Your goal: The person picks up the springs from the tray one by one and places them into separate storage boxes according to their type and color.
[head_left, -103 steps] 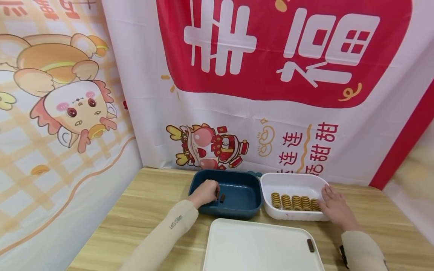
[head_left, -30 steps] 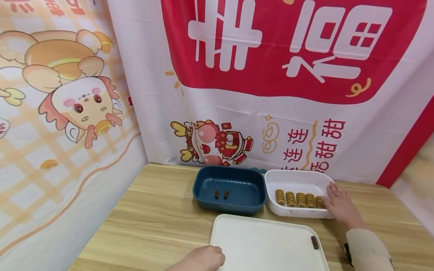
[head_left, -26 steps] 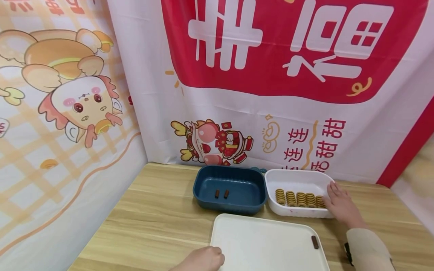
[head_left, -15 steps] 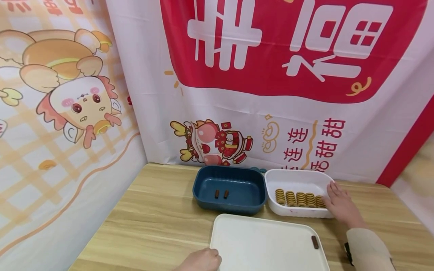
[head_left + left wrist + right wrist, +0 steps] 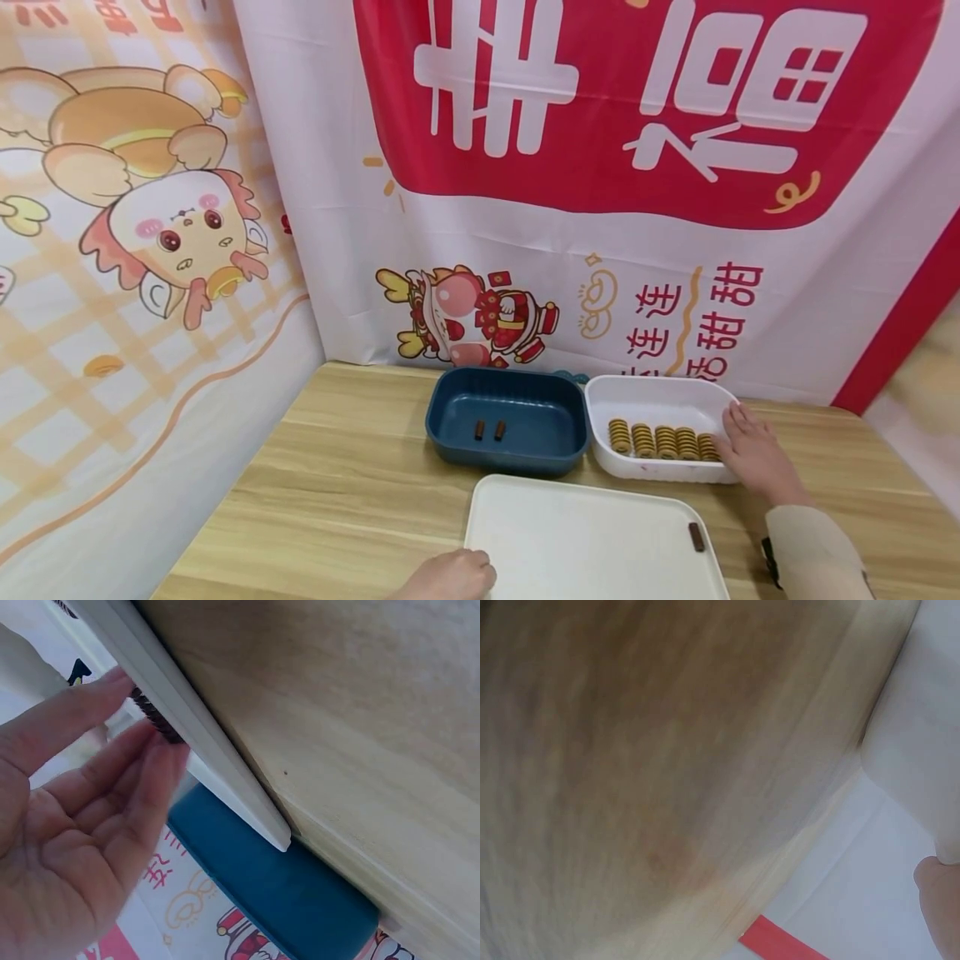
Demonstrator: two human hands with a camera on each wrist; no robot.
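Note:
My left hand (image 5: 447,575) is at the left edge of the white tray (image 5: 577,533). In the left wrist view its thumb and fingertips pinch a dark brown ridged stick (image 5: 156,716) against the tray, partly hidden by the rim. Another dark brown stick (image 5: 697,537) lies by the tray's right edge. My right hand (image 5: 761,454) rests on the right rim of the white bin (image 5: 660,390), fingers laid along it; the right wrist view shows only one finger (image 5: 941,904) by the wall. Several stacks of round cookies (image 5: 666,442) stand in that bin.
A dark blue bin (image 5: 506,458) stands left of the white bin, with two brown sticks (image 5: 480,429) inside. Both bins sit behind the tray on the wooden table (image 5: 322,475). A printed cloth backdrop (image 5: 480,225) rises right behind them.
My left hand has come from inside the blue bin down to the tray's left edge. Over the last second it barely shifts. The right hand stays on the white bin's rim.

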